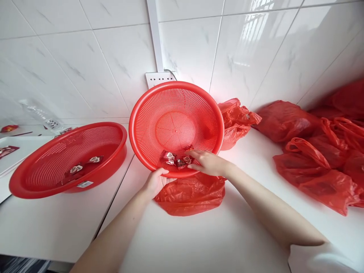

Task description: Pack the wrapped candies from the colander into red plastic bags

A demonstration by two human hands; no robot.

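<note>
A round red mesh basket [176, 129] is tilted up toward me in the middle, with several small wrapped packets [168, 157] gathered at its lower side. My left hand [156, 182] grips the basket's bottom rim, thumb on the edge and fingers partly hidden beneath. Inside the basket, my right hand [207, 163] touches the packets at the lower right, its thumb and fingers apart around them; whether it grips one is unclear. Under the basket's lower rim lies a red plastic bag [193, 197] on the white table [204, 239].
A second red basket [116, 159] with a few packets stands at left, beside a white tray [11, 163] and a clear plastic bottle [42, 115]. Several red bags [287, 121] lie at right. A power strip [159, 77] is on the tiled wall.
</note>
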